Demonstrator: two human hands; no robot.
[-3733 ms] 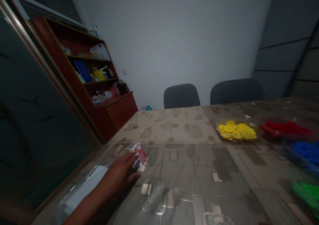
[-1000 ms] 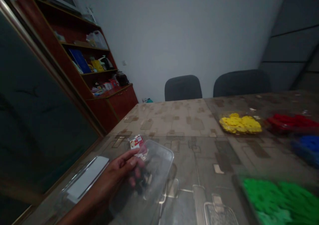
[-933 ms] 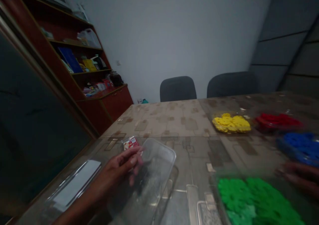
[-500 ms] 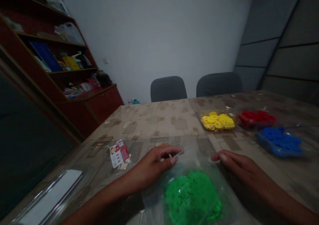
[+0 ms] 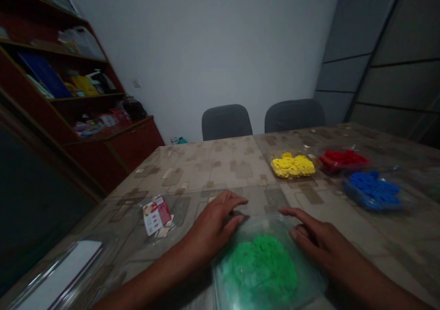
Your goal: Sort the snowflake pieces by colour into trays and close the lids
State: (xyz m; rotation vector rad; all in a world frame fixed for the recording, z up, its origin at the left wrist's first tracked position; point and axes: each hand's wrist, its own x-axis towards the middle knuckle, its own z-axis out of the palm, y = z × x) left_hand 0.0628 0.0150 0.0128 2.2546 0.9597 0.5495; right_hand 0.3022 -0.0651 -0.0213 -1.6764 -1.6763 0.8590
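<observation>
A clear plastic container (image 5: 311, 291) holding green disc-like pieces (image 5: 263, 269) sits in front of me at the bottom of the head view. Its top looks cloudy, as if a clear lid or sheet covers it. At its far left corner is my left hand (image 5: 218, 223), thumb and forefinger apart, with nothing visible between them. My right hand (image 5: 319, 241) rests at the far right corner, forefinger stretched along the far rim and thumb near the right side. The other right fingers are curled and partly hidden.
Clear containers of yellow pieces (image 5: 292, 165), red pieces (image 5: 343, 160) and blue pieces (image 5: 374, 188) stand at the right. Leftward lie a clear package with a red-and-white label (image 5: 156, 214) and a clear tray with a white panel (image 5: 62, 273). Two grey chairs (image 5: 227, 122) (image 5: 294, 116) stand behind the table.
Both hands have loosened from a pinch on the clear plastic's far edges, and their fingers are now apart. The plastic lies lower over the green pieces. My view has turned slightly right.
</observation>
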